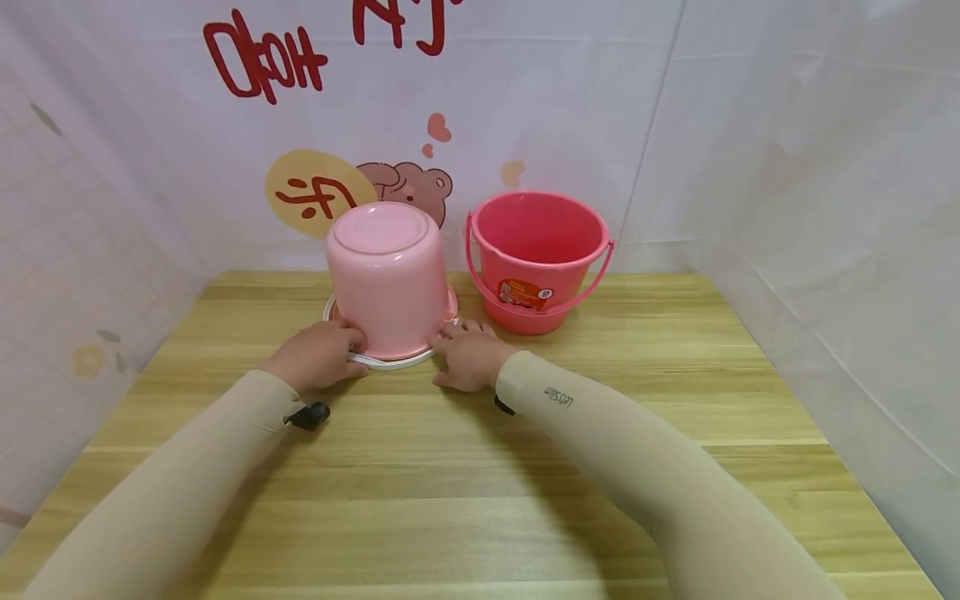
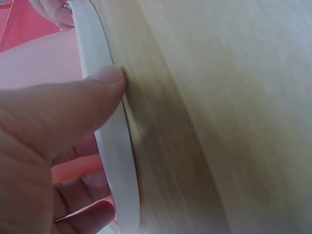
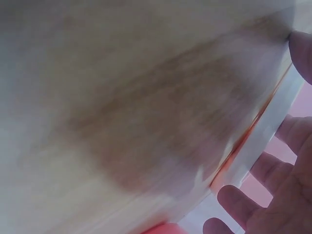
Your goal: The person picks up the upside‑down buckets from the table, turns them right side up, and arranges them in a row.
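A pale pink bucket (image 1: 390, 283) stands upside down toward the back of the table, its base facing up. Its white handle (image 1: 397, 363) curves round the front of the rim. At the rim's left front, my left hand (image 1: 318, 354) holds the handle, thumb (image 2: 105, 80) across the white band and fingers on its bucket side. On the right, my right hand (image 1: 474, 358) touches the rim beside the handle's end, fingers (image 3: 273, 168) spread and fairly straight over the white band. The right thumb (image 3: 302, 51) lies apart from the fingers, close to the wood.
A darker pink bucket (image 1: 536, 275) with an orange label stands upright just right of the pale one, its handle hanging down in front. The wooden table (image 1: 420, 500) has a white printed cloth (image 1: 570, 108) behind it and white cloth along both sides.
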Demonstrator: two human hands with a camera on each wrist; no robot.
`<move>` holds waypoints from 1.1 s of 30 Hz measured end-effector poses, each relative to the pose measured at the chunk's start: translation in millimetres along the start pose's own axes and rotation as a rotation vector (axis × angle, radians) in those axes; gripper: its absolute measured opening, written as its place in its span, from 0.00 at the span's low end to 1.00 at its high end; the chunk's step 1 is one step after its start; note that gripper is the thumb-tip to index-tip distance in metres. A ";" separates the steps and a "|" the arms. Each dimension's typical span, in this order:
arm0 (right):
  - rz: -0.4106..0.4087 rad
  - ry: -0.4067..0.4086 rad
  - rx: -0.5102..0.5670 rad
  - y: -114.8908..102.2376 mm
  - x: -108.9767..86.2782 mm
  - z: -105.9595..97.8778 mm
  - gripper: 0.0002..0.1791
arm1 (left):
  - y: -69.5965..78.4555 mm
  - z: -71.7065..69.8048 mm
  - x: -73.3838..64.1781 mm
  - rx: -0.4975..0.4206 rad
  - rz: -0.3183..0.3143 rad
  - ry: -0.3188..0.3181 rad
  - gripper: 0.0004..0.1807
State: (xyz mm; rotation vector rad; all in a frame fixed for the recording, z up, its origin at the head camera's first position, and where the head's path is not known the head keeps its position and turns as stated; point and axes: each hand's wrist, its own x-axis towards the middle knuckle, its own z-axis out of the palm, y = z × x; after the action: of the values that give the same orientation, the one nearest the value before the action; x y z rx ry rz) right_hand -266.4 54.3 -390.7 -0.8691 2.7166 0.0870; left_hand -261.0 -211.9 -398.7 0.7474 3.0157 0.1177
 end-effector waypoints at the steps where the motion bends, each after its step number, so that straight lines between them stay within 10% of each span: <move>1: 0.000 0.006 -0.001 0.6 0.6 0.8 0.42 | 0.5 -0.5 -0.4 0.003 0.000 0.006 0.15; 33: -0.011 0.235 0.025 1.7 3.7 2.8 0.30 | 8.9 -14.3 -3.3 0.037 -0.058 0.128 0.13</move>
State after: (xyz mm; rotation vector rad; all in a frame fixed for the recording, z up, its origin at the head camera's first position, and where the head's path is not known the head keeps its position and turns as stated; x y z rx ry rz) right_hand -269.5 53.9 -394.4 -0.9400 2.9215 -0.0545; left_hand -254.6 -206.6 -383.7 0.6800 3.1661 0.1136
